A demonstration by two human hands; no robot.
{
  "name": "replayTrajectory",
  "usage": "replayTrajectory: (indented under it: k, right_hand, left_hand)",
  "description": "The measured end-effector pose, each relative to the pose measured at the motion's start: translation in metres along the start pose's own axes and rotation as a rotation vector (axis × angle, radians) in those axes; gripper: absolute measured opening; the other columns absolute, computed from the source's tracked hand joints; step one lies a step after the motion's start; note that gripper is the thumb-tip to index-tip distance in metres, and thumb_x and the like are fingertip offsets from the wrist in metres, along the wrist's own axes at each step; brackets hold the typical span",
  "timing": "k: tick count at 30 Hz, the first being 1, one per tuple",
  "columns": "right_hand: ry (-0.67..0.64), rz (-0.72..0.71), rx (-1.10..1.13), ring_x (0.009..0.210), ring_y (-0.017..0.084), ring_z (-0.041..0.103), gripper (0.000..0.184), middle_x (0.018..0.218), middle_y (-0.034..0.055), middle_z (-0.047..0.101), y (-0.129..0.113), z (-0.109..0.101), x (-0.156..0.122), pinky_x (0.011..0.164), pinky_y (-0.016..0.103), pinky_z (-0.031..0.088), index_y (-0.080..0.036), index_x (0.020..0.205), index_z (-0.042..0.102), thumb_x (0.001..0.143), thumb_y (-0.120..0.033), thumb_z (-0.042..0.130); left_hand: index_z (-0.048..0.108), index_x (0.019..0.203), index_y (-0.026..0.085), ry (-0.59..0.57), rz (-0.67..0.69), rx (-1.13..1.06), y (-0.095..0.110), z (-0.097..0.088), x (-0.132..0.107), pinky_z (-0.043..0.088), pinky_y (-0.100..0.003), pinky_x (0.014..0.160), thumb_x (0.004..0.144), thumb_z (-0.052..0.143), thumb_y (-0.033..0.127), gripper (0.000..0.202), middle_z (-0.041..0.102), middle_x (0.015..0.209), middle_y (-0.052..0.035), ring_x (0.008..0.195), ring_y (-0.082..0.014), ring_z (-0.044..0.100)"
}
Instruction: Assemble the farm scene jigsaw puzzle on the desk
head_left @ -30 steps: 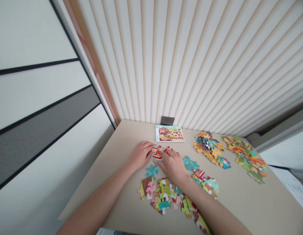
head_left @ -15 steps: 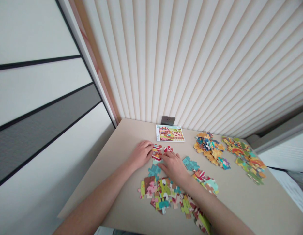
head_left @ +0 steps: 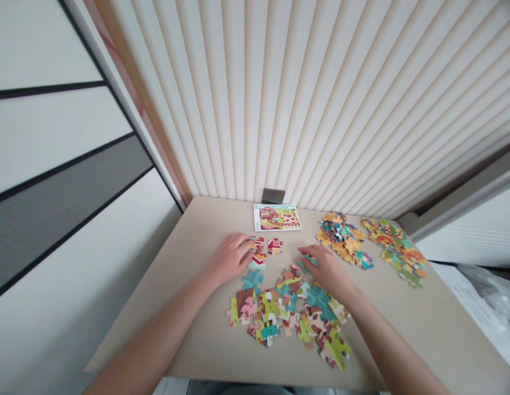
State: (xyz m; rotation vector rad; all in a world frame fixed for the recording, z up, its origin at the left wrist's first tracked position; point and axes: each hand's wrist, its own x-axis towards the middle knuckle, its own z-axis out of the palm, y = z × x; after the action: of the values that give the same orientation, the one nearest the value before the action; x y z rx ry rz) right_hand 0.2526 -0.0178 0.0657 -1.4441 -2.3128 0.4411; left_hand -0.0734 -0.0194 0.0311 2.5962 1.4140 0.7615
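My left hand [head_left: 231,257] rests on the table, its fingertips at the left edge of a short column of red and white jigsaw pieces [head_left: 258,255]. Its fingers are loosely stretched out, with nothing visibly held. Just right of that column lies a red barn jigsaw piece [head_left: 275,246], apart from it. Over at the right, my right hand [head_left: 328,269] hovers at or touches some teal jigsaw pieces [head_left: 306,263]; its fingers are extended and apart. The palm partly hides those pieces. Nearer me spreads a loose heap of mixed farm jigsaw pieces [head_left: 271,307].
A farm picture card [head_left: 278,218] lies at the back by a dark wall socket [head_left: 273,196]. Two other jigsaw heaps sit at right: an orange and blue pile [head_left: 341,236] and a green and orange pile [head_left: 397,249]. A pleated panel [head_left: 255,109] borders the table's back.
My right hand has moved right, from the red barn piece to the teal pieces, uncovering the barn piece. My left hand stays by the column. The view has shifted slightly.
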Motion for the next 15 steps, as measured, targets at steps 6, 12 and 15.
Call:
replayTrajectory:
  k: [6, 12, 15]
  right_hand:
    - [0.046, 0.098, 0.004, 0.101, 0.026, 0.069, 0.028, 0.111, 0.0084, 0.076, 0.033, -0.015, -0.059, 0.090, 0.038, 0.053, -0.025, 0.117, 0.074, 0.101, -0.038, 0.056]
    - [0.168, 0.251, -0.011, 0.105, 0.028, 0.069, 0.031, 0.115, 0.0102, 0.075, 0.056, -0.023, -0.113, 0.092, 0.042, 0.055, -0.026, 0.114, 0.075, 0.102, -0.044, 0.053]
    - [0.181, 0.258, -0.022, 0.107, 0.028, 0.069, 0.031, 0.116, 0.0105, 0.074, 0.057, -0.024, -0.121, 0.093, 0.042, 0.055, -0.025, 0.115, 0.075, 0.102, -0.042, 0.053]
  left_hand:
    - [0.062, 0.138, 0.025, -0.130, 0.123, 0.031, 0.008, -0.007, -0.005, 0.045, -0.046, 0.104, 0.097, 0.065, 0.038, 0.043, 0.065, 0.134, -0.0103, 0.122, -0.0288, 0.059]
    - [0.066, 0.133, 0.026, -0.121, 0.094, 0.029, 0.006, 0.002, -0.006, 0.047, -0.047, 0.103, 0.096, 0.067, 0.035, 0.038, 0.067, 0.128, -0.0090, 0.117, -0.0279, 0.061]
    - [0.068, 0.127, 0.025, -0.125, 0.084, 0.024, 0.003, 0.007, -0.006, 0.047, -0.047, 0.104, 0.097, 0.066, 0.036, 0.032, 0.068, 0.125, -0.0087, 0.116, -0.0277, 0.061]
